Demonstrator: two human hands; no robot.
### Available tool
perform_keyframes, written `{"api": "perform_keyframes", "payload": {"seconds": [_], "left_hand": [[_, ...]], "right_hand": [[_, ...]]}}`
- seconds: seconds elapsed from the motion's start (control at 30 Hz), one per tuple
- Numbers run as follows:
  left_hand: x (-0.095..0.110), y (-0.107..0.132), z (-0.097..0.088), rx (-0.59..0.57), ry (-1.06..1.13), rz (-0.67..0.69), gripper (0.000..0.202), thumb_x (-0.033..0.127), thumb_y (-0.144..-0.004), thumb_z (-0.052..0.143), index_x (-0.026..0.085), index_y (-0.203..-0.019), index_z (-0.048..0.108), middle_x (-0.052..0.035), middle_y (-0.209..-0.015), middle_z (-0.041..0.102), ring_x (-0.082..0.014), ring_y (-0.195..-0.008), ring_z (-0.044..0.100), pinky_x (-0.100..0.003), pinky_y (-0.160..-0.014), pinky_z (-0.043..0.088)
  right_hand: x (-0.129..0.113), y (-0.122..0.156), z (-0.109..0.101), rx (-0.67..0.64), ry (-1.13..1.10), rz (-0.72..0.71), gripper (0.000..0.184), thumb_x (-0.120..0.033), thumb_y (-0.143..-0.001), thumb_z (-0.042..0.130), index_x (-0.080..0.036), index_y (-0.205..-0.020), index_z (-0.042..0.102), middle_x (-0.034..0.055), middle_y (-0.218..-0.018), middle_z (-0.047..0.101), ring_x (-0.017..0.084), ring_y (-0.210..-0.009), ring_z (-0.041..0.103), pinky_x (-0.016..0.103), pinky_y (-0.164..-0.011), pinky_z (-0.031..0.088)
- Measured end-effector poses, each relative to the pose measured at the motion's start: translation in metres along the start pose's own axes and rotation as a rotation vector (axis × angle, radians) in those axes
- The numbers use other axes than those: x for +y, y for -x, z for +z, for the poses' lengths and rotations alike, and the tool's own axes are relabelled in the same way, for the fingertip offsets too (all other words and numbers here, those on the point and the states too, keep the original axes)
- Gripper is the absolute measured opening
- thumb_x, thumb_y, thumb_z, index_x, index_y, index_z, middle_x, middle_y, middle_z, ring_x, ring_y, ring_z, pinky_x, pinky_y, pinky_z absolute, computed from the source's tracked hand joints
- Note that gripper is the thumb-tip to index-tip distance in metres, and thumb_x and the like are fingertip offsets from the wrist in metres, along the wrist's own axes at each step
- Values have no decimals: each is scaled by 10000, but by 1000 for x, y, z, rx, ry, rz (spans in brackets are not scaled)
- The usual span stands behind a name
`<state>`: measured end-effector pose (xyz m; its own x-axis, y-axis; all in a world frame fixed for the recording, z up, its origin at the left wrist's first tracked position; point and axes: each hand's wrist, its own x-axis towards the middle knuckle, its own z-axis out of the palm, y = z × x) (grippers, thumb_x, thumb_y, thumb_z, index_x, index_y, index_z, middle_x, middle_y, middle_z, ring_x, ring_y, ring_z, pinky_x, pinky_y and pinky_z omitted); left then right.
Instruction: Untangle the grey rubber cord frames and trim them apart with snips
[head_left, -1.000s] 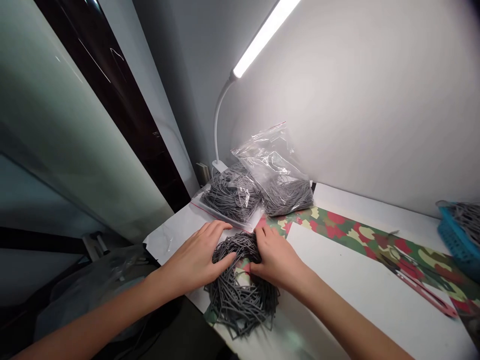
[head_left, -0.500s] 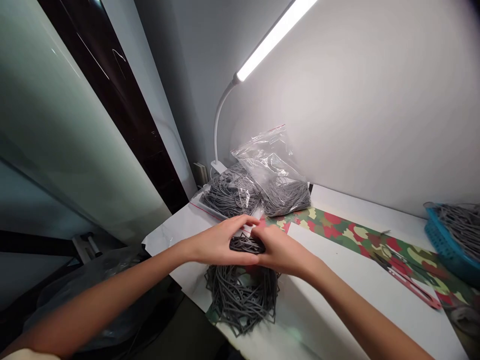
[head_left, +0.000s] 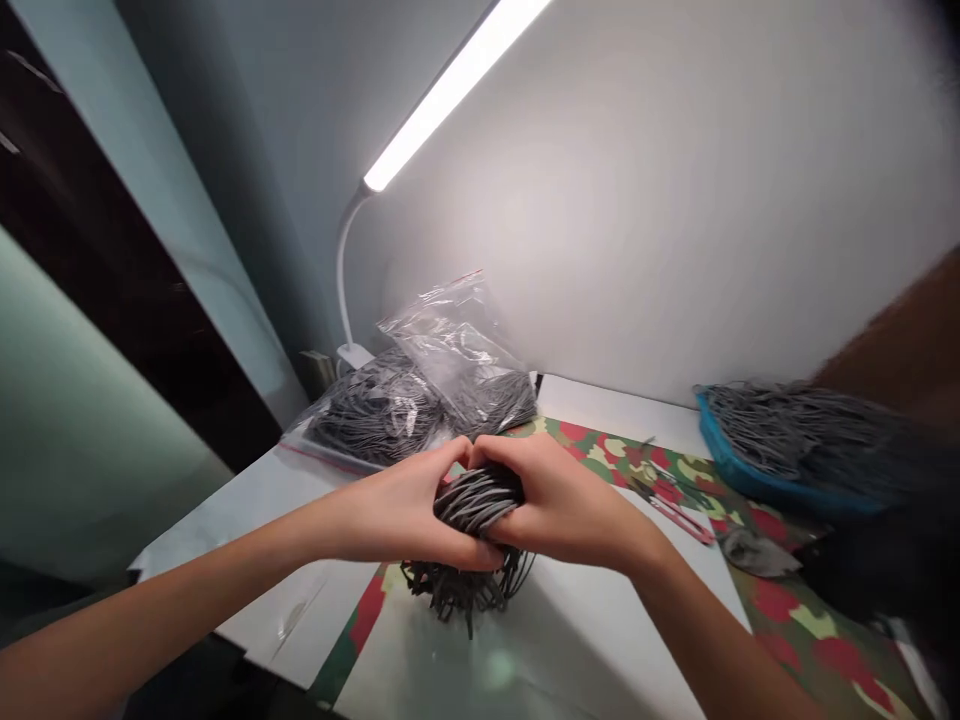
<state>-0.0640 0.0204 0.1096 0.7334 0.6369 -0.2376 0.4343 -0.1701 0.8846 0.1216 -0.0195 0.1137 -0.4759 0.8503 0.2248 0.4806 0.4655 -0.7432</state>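
A thick bundle of grey cords (head_left: 480, 498) is gripped between my two hands above the white work surface. My left hand (head_left: 401, 508) wraps round its left side, thumb across the front. From the right, my right hand (head_left: 566, 500) closes on the same bundle, and the fingertips of both hands meet at the back. The upper cords bend over in a rounded loop, while dark loose ends hang below the hands, close to the white sheet. My palms hide part of the bundle.
Behind my hands lie clear zip bags of grey cords (head_left: 375, 410) beside a lit white lamp (head_left: 346, 270). To the right, a blue basket (head_left: 724, 445) holds more cords. A pinkish-red tool (head_left: 682, 520) rests on the camouflage-patterned mat (head_left: 780, 600).
The view has swung right, bringing more of the blue basket into sight. Between my hands, the cords now stand up as a rounded, gathered bundle; earlier they hung lower and spread wider.
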Motion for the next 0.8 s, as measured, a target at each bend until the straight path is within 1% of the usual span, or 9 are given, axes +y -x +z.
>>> {"api": "perform_keyframes", "payload": {"seconds": [0.1,0.13,0.2,0.33,0.43,0.53,0.63,0.73,0.8], "left_hand": [[15,-11,10,-72,34,20,175,239,-728,689,191,-830,555,55,-703,520,-116,-608,474,-215,-515,372],[19,-17,12,-117,55,32,146,218,-721,666,186,-731,524,65,-642,465,-96,-563,415,-207,-491,324],[25,-28,17,-175,115,44,185,188,-670,652,181,-620,474,71,-570,406,-80,-522,351,-207,-477,263],[34,-43,29,-343,432,103,138,262,-641,666,161,-595,583,19,-494,515,-128,-503,495,-226,-470,320],[44,-45,37,-484,801,48,261,342,-752,676,170,-585,569,73,-358,347,-81,-341,392,-201,-383,267],[55,-50,38,-497,1037,-8,278,288,-803,696,161,-600,557,100,-390,309,-34,-325,305,-168,-409,318],[61,-55,32,-415,1103,63,149,242,-803,692,125,-722,651,85,-468,399,-35,-387,364,-166,-476,402],[60,-56,26,-361,1078,143,161,246,-812,677,97,-867,704,43,-587,533,-59,-514,497,-180,-581,487],[58,-54,22,-350,1083,183,183,257,-815,679,97,-897,711,18,-654,591,-84,-603,563,-186,-632,520]], "right_hand": [[-5,13,-10,101,36,7,166,-85,-688,601,-202,-747,500,-71,-668,534,91,-605,475,192,-519,339],[-6,16,-14,128,41,12,159,-102,-698,607,-205,-752,499,-71,-660,529,94,-598,473,195,-512,339],[-5,23,-25,175,20,9,141,-128,-719,620,-208,-759,511,-69,-656,528,98,-594,468,197,-510,347],[10,34,-54,136,-216,-62,173,-159,-738,701,-200,-837,565,-52,-732,551,107,-649,507,209,-575,423],[23,42,-77,35,-371,-46,249,-230,-765,741,-194,-955,583,-32,-807,607,117,-685,590,230,-627,508],[32,55,-98,97,-299,64,342,-239,-758,776,-215,-1041,585,1,-971,670,154,-879,665,251,-747,557],[44,72,-117,287,-126,222,351,-336,-849,721,-230,-1140,555,55,-1197,632,184,-1094,620,270,-842,545],[71,88,-129,446,114,458,268,-393,-964,581,-195,-1144,566,87,-1211,617,206,-1065,621,357,-892,531],[96,96,-132,443,253,627,228,-329,-964,605,-160,-1117,616,85,-1168,636,234,-1021,635,433,-874,539]]}}
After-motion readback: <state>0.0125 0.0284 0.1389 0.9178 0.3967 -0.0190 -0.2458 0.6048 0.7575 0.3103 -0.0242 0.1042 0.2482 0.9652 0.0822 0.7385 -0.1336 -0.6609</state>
